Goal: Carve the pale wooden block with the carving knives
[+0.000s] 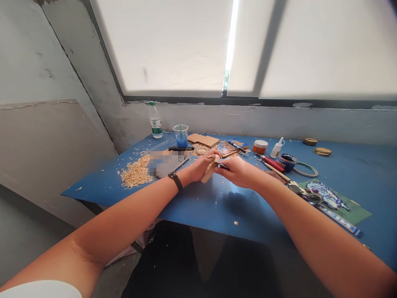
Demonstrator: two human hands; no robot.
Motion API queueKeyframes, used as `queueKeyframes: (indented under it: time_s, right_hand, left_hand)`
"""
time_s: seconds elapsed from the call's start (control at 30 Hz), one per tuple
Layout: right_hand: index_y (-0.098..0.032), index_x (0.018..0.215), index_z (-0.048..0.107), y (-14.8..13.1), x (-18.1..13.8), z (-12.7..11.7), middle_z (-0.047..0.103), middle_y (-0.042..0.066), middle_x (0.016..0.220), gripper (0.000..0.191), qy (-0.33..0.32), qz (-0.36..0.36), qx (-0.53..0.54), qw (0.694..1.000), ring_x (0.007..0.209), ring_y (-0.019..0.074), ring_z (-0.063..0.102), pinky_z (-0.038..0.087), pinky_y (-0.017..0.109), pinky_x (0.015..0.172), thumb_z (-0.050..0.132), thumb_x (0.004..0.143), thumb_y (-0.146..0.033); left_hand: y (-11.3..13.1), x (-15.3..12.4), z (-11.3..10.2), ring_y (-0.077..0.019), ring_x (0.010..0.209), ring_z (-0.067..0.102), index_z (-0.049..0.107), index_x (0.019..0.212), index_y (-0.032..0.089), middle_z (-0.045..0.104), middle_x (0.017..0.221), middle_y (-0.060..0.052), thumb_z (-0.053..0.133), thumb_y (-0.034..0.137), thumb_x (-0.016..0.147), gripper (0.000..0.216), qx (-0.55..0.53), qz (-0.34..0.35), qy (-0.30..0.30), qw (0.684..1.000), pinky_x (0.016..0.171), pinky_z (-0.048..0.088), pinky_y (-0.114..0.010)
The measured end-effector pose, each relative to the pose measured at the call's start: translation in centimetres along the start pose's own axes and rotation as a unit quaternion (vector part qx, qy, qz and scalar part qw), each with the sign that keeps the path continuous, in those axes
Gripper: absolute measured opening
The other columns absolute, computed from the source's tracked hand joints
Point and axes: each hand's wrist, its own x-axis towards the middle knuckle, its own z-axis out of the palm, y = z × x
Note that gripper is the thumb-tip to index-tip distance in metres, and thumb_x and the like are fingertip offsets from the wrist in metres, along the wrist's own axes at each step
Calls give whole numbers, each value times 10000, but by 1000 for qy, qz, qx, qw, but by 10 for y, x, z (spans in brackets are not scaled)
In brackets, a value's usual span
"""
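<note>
My left hand (201, 164), with a dark watch on the wrist, is closed around a pale wooden piece (210, 171) held just above the blue table (217, 203). My right hand (238, 170) is closed on a thin carving tool (223, 166) whose dark tip touches the wood. Both hands meet near the table's middle. A heap of wood shavings (136, 172) lies to the left of them.
At the back stand a water bottle (155, 121), a plastic cup with blue liquid (181, 135), wooden boards (203, 140), an orange jar (259, 146) and a glue bottle (277, 147). Tools, a dark pot (287, 161) and a green mat (339, 205) lie to the right.
</note>
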Motion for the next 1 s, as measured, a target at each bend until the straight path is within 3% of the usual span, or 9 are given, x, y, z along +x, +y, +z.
queueKeyframes:
  time_s: [0.23, 0.5, 0.7, 0.8, 1.0]
  right_hand:
    - [-223, 780, 656, -10, -3, 0, 590, 18, 693, 491, 18, 55, -67, 996, 656, 170, 489, 298, 314, 612, 511, 1060, -599]
    - [-207, 979, 776, -10, 2, 10, 741, 98, 887, 573, 70, 78, -215, 971, 801, 221, 637, 291, 319, 626, 398, 1118, -615]
    - [-210, 1128, 806, -20, 1, 10, 774, 143, 977, 669, 76, 108, -218, 967, 898, 274, 707, 366, 324, 653, 337, 1111, -687]
    - [-192, 1170, 800, -28, -1, 10, 778, 179, 1046, 660, 76, 146, -226, 960, 946, 304, 731, 425, 333, 695, 349, 1114, -669]
    - [-214, 1268, 786, -30, -1, 12, 789, 189, 1033, 620, 104, 154, -215, 959, 1009, 325, 756, 489, 342, 752, 382, 1112, -658]
  left_hand:
    - [8, -6, -6, -225, 1031, 588, 688, 1137, 198, 658, 1155, -79, 491, 312, 885, 340, 150, 71, -9, 986, 837, 480, -313]
    - [12, -5, -1, -173, 776, 522, 647, 1082, 166, 625, 916, -45, 552, 332, 778, 359, 77, 27, 35, 996, 683, 421, -284]
    - [22, -7, 3, -158, 703, 451, 628, 942, 175, 590, 805, -29, 573, 328, 779, 230, 67, 22, 58, 996, 632, 391, -272]
    - [25, -8, 5, -160, 677, 431, 644, 985, 174, 569, 769, -19, 552, 341, 789, 273, 57, 16, 66, 996, 616, 380, -277]
    - [19, -4, 5, -171, 730, 504, 658, 988, 167, 617, 835, -35, 538, 366, 787, 308, 42, 18, 99, 994, 660, 423, -294]
